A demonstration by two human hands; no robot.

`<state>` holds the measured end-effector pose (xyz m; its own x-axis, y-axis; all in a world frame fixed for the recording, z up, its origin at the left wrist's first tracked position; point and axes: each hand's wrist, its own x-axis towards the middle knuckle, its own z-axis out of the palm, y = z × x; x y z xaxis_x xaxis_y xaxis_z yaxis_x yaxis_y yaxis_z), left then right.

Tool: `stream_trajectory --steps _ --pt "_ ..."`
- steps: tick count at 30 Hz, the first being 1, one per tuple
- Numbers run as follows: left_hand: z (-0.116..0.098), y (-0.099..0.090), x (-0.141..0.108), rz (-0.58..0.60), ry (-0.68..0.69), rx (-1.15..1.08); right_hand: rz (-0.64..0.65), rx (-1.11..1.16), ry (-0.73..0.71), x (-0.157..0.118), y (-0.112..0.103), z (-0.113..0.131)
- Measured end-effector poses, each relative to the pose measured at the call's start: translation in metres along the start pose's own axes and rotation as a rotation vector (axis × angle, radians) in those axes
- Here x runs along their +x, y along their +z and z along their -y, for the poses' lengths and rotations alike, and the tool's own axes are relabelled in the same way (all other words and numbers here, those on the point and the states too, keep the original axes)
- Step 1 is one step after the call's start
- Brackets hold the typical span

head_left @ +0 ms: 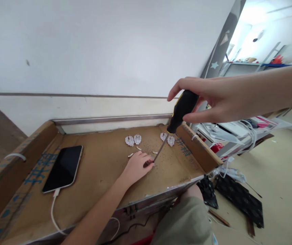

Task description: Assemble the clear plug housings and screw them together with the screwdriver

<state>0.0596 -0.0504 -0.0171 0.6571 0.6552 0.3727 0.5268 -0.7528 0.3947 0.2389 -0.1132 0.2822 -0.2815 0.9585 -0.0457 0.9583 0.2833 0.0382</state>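
Note:
My right hand (209,98) grips a screwdriver (183,110) with a black and yellow handle, thumb on one side and fingers over the top. Its metal shaft slants down to the left, the tip meeting the spot where my left hand (137,166) presses on the cardboard. The left fingers are closed on a small dark part, mostly hidden, whose kind I cannot make out. Behind them lie a pair of clear plastic plug pieces (129,140) with metal pins, and another such pair of plug pieces (171,141) stands farther right. Small pale strips (138,148) lie between.
A cardboard-lined work surface (100,170) has raised side walls (204,153). At left lies a phone (63,168) with a white cable (52,214). Papers and cables (248,132) crowd a shelf on the right; black panels (239,197) lie on the floor.

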Motion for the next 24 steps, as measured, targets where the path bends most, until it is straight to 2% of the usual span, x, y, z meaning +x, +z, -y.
stream_trajectory --steps 3,6,8,11,12,14,16,18,20,23,24 --pt "0.000 0.000 0.000 0.004 0.000 0.000 -0.060 -0.054 -0.060 0.002 0.003 -0.001" --pt "-0.001 0.001 0.000 0.001 -0.002 -0.003 -0.192 -0.177 0.021 0.004 0.006 0.000" --pt "-0.001 0.000 0.000 0.002 -0.006 -0.008 -0.172 -0.144 0.026 0.002 0.005 0.004" --pt "-0.002 -0.001 0.000 0.018 -0.017 -0.017 -0.014 0.052 -0.038 -0.003 0.002 0.013" --pt "-0.003 -0.002 0.000 0.024 -0.022 -0.020 -0.001 0.096 -0.049 -0.003 0.002 0.014" --pt "-0.004 -0.004 0.001 0.032 -0.034 -0.030 -0.053 0.077 -0.058 0.002 0.003 0.013" --pt "-0.005 -0.006 0.001 0.042 -0.051 -0.041 -0.142 -0.066 -0.032 0.011 0.004 0.008" --pt "-0.006 -0.007 0.000 0.050 -0.069 -0.049 -0.174 -0.179 -0.026 0.021 0.002 0.003" --pt "-0.006 -0.007 0.000 0.053 -0.087 -0.050 -0.106 -0.151 -0.067 0.024 -0.004 0.001" --pt "-0.006 -0.006 -0.001 0.049 -0.116 -0.059 0.090 -0.013 -0.138 0.021 -0.011 0.007" --pt "-0.005 -0.006 -0.001 0.051 -0.128 -0.064 0.103 -0.027 -0.128 0.019 -0.011 0.009"
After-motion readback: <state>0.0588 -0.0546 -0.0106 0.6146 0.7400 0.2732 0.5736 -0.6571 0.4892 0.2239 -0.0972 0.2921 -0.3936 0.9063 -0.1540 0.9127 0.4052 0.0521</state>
